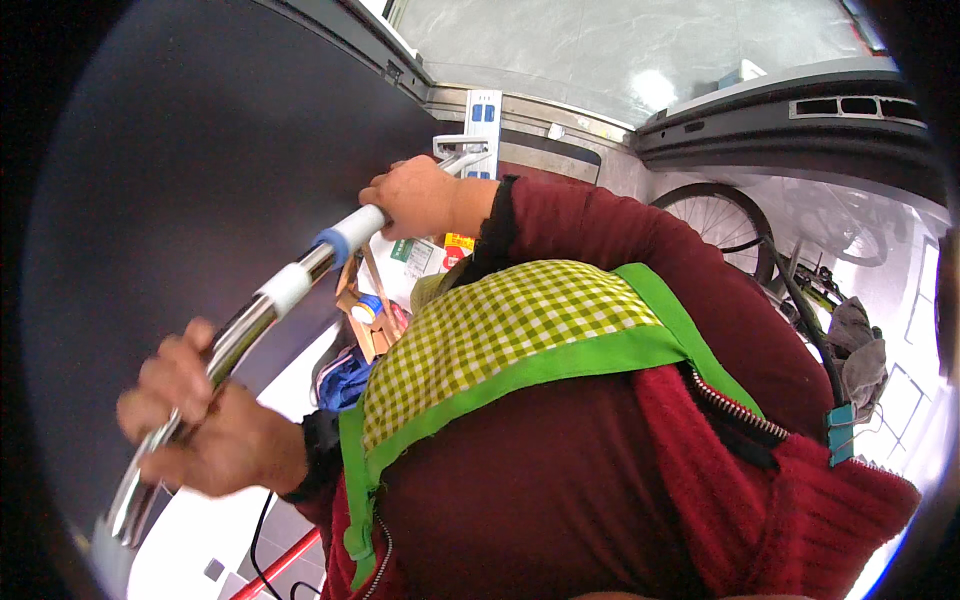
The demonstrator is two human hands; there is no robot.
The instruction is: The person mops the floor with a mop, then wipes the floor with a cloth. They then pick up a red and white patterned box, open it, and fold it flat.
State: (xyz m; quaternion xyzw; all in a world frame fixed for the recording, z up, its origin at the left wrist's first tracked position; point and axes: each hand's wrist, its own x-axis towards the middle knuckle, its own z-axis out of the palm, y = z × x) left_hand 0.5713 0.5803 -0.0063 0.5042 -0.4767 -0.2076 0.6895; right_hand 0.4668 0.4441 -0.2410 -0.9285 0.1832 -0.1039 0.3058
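A flat mop with a chrome pole (247, 326) slants across the left half of the view. My right hand (420, 196) is closed around its upper part, just beyond a white and blue collar (349, 232). Lower down, my left hand (202, 420), somewhat blurred, is wrapped around the pole with its palm side towards the camera. Beyond my right hand lies the white mop head (482, 112) with blue parts, near a door sill. The pole's lower left end is blurred. A green checked apron (517, 322) covers my front.
A large dark panel (187, 150) fills the left. Below my right arm are a cardboard box (373, 337), printed packages (412, 259) and blue fabric (345, 379). A bicycle wheel (712, 217) stands to the right, under a dark door frame (765, 135). Grey tiled floor (600, 45) lies beyond the sill.
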